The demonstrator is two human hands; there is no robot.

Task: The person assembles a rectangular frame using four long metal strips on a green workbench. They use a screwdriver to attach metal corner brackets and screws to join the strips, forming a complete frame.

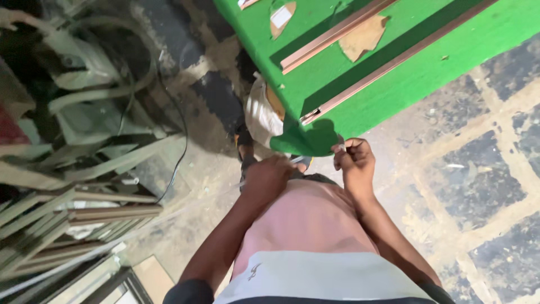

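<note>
Head view shows the left hand (269, 177) closed at the waist around a thin pale tool, perhaps a pen, while the right hand (353, 160) pinches a small pale piece beside the corner of the green table (450, 62). I judge the person is still preparing; the nearer copper-coloured strip (394, 61) on the table lies untouched, so the following move needs a reach forward.
</note>
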